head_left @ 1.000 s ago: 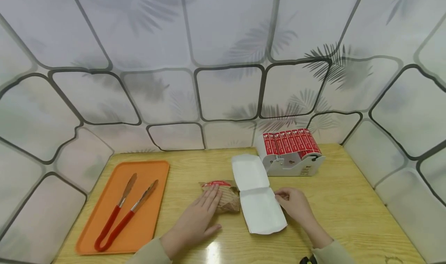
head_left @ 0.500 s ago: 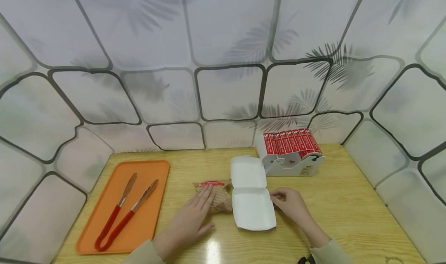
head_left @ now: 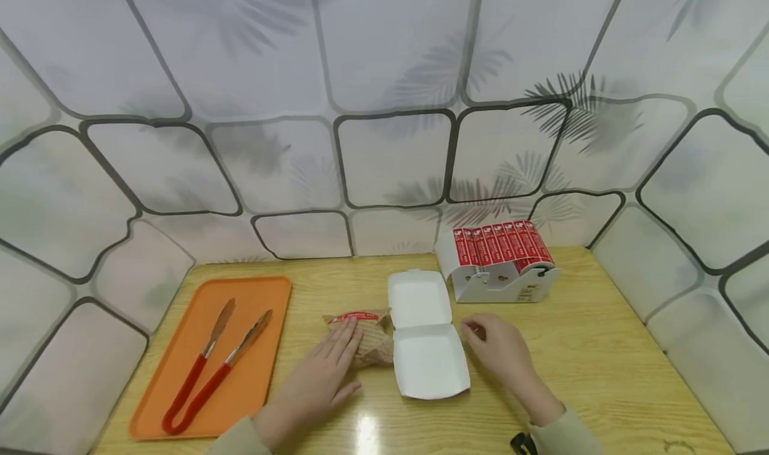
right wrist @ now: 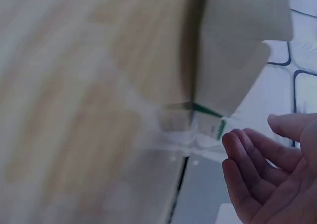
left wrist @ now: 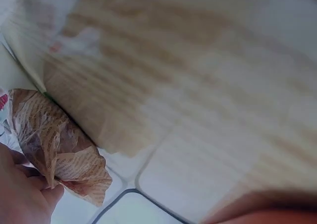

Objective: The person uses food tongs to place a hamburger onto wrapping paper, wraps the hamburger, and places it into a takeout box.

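A brown paper-wrapped package (head_left: 374, 341) with a red label lies in the middle of the table. My left hand (head_left: 321, 368) rests flat on it with its fingers extended over the label side. The left wrist view shows the crumpled printed paper (left wrist: 59, 144) right at the fingers. Directly right of the package, touching its edge in the head view, a white clamshell carton (head_left: 429, 361) lies spread out, lid away from me. My right hand (head_left: 501, 348) is just off the carton's right side, fingers loosely bent and holding nothing; the right wrist view shows the palm (right wrist: 277, 189) bare.
An orange tray (head_left: 252, 381) at the left bears red-handled tongs (head_left: 198, 381). At the back right stands a white dispenser (head_left: 492, 291) filled with red-topped folded cartons (head_left: 501, 241). Patterned panels (head_left: 390, 161) enclose the table's back and sides.
The carton has shifted left and straightened. The package and my left hand have slid left too. My right hand moved left with the carton, then came off its edge.
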`<state>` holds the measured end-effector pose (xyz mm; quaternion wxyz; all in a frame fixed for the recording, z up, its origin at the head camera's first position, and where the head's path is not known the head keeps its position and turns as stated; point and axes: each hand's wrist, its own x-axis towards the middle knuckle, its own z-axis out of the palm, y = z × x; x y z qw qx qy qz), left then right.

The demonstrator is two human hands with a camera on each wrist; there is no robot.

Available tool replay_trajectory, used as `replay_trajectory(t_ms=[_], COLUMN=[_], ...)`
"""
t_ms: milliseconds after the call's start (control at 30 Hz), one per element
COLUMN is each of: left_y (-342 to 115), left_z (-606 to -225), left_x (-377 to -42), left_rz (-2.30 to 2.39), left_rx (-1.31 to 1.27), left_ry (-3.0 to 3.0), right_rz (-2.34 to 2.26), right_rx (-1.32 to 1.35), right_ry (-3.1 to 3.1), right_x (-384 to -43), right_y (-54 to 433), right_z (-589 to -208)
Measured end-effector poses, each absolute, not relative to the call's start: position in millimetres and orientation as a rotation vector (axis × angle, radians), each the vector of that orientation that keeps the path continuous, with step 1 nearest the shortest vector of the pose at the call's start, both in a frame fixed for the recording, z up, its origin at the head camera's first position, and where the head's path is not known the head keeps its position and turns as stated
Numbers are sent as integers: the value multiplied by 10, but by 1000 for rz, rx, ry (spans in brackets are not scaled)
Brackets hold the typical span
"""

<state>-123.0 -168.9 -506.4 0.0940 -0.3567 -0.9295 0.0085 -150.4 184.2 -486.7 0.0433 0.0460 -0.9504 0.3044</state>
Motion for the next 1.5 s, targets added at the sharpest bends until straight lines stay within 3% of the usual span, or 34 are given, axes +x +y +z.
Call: replay_trajectory(t_ms=[400, 700, 1500], left_y=[-1816, -1932, -1851], left_z=[-4907, -4967, -5008], left_x=[-1477, -1721, -1792], left_rz=[-94, -353, -781], left_rx=[-1035, -951, -789], left_ry=[-2766, -2927, -3098], right_rz=[1068, 1010, 608], right_rx=[673, 930, 1053], right_ry=[-2769, -2943, -3032], right_x=[-1651, -1807, -1873], right_y=[1349, 999, 750], right_z=[-4684, -4636, -4993])
